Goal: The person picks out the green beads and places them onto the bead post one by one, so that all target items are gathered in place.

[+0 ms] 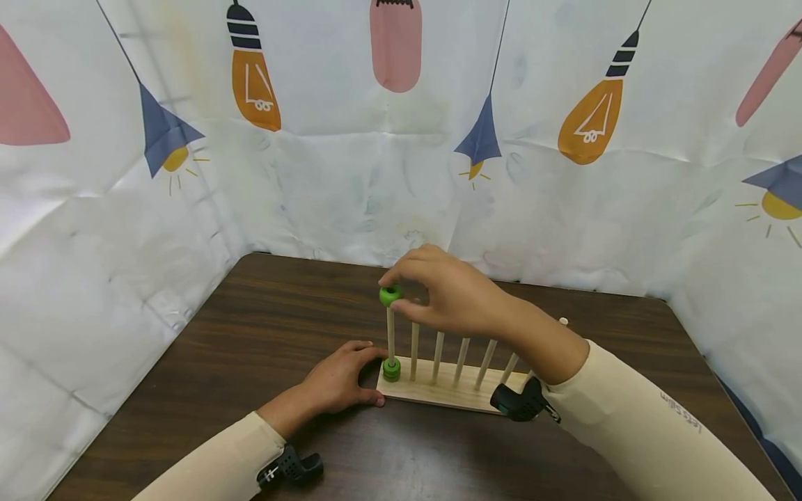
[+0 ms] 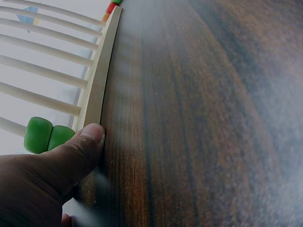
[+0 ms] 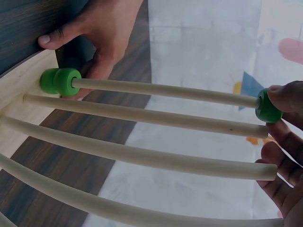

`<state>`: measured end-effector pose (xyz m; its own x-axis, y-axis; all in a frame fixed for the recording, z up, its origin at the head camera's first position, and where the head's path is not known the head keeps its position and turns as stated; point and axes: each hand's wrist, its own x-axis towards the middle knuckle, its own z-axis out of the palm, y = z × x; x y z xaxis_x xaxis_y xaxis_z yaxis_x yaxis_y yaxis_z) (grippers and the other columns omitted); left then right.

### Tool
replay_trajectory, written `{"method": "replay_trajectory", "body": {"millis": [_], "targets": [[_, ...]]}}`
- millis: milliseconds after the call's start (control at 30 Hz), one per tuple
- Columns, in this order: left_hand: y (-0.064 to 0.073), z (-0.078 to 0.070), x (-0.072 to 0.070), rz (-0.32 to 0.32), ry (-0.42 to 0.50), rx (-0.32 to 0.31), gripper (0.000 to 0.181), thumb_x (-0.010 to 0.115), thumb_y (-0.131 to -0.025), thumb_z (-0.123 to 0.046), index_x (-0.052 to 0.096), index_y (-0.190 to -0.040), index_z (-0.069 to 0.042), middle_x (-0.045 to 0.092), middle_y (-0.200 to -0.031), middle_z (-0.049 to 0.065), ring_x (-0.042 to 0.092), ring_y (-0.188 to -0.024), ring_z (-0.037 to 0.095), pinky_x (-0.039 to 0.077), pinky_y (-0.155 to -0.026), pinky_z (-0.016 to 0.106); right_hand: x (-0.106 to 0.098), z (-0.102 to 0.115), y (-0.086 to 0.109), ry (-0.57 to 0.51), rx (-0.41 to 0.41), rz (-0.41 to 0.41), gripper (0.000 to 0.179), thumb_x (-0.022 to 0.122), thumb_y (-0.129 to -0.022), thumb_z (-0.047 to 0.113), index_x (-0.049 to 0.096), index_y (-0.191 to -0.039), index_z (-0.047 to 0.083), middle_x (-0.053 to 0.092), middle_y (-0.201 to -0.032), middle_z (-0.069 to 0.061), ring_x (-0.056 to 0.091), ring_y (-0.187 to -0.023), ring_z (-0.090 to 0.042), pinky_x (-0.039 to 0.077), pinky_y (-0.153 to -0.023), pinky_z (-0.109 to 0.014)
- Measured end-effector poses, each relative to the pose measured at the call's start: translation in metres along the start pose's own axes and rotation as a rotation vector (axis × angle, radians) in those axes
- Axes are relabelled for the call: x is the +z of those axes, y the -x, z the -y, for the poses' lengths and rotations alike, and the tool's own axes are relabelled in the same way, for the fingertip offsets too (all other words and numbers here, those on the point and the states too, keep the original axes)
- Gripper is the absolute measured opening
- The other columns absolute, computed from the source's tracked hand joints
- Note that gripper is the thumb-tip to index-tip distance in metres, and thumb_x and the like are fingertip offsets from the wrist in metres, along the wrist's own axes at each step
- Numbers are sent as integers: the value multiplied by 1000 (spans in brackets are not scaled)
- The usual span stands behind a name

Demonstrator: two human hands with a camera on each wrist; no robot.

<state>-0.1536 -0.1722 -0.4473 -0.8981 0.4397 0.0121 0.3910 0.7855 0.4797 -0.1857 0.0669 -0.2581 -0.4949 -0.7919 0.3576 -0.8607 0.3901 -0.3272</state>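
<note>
While pinching a bead atop the end peg with the right hand, grips the base with the left hand beside two lower beads.

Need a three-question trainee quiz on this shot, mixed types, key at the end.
1. Count: how many lower green rings sit at the foot of the peg nearest the left hand?
2. True or false: the left hand pinches the upper green ring.
3. Fill in: the left thumb rests against the edge of the wooden ____.

Key:
1. Two.
2. False; the right hand pinches it at the peg's top.
3. Base.
</note>
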Motion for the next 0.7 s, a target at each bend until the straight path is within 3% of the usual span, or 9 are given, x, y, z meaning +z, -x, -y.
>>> {"method": "replay_trajectory", "body": {"millis": [300, 700], "targets": [[1, 1, 1, -12, -8, 12, 72, 91, -76, -43, 63, -138, -19, 57, -141, 17, 49, -135, 37, 49, -96, 58, -1, 0, 3, 34, 47, 31, 24, 75, -95, 20, 73, -118, 16, 66, -118, 7, 54, -117, -15, 45, -97, -34], [1, -2, 1, -14, -25, -14, 75, 92, -75, -44, 63, -138, -17, 55, -143, 18, 50, -134, 36, 49, -96, 57, -28, -10, 43, 76, 191, 30, 29, 72, -98, 37, 73, -119, 18, 68, -115, 8, 53, -120, -18, 45, -100, -43]]}}
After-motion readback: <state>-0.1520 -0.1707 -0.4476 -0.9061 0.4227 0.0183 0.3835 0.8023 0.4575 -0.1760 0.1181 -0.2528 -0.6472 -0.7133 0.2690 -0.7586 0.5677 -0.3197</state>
